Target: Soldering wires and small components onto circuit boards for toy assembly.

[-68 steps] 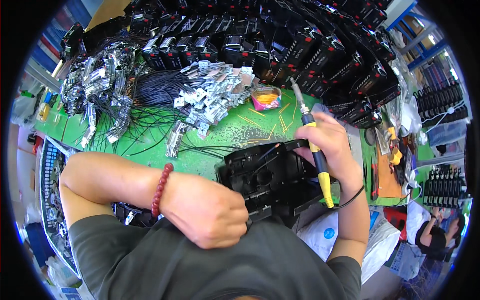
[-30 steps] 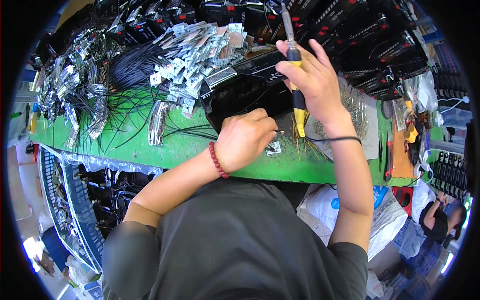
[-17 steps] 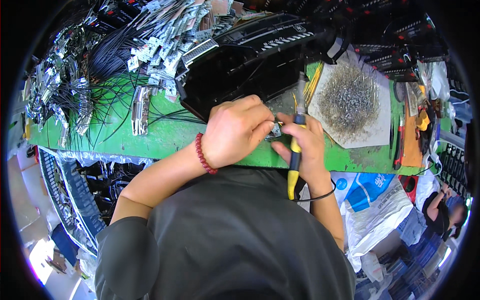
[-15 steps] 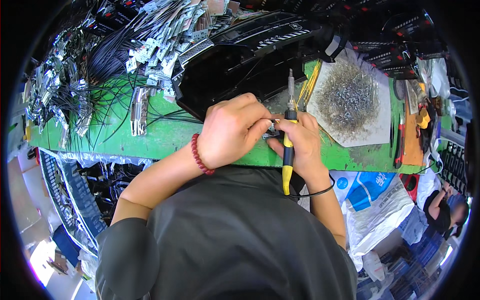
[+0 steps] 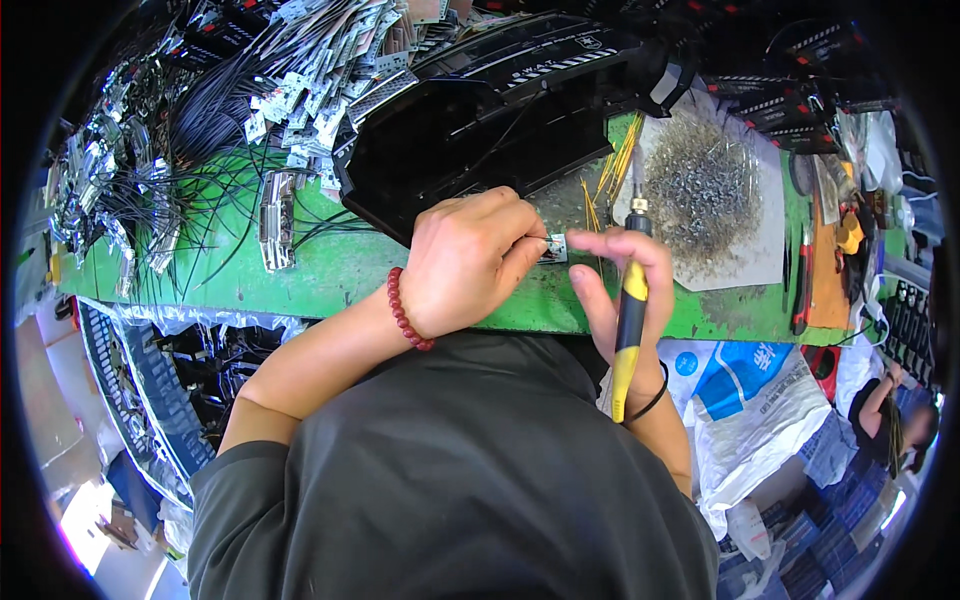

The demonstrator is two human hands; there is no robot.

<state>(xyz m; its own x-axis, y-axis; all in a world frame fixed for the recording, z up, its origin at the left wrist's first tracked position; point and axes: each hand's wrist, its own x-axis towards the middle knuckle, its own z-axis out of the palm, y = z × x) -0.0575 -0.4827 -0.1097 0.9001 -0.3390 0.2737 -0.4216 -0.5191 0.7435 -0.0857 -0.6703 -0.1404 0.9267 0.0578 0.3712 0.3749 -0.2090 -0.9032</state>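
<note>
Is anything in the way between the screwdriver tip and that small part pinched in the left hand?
Nothing visible. The left hand pinches the small part at its fingertips, and the right hand holds the yellow-handled screwdriver upright just right of it, tip pointing away toward the screw pile. Only bare green bench lies below.

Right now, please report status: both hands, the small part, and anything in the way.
Left hand pinches small silver part. Right hand grips yellow-handled screwdriver, tip up. Black plastic housing just beyond; pile of loose metal screws at right.

right hand (image 5: 620, 285) fingers spread, screwdriver (image 5: 629, 305) tilted
</note>
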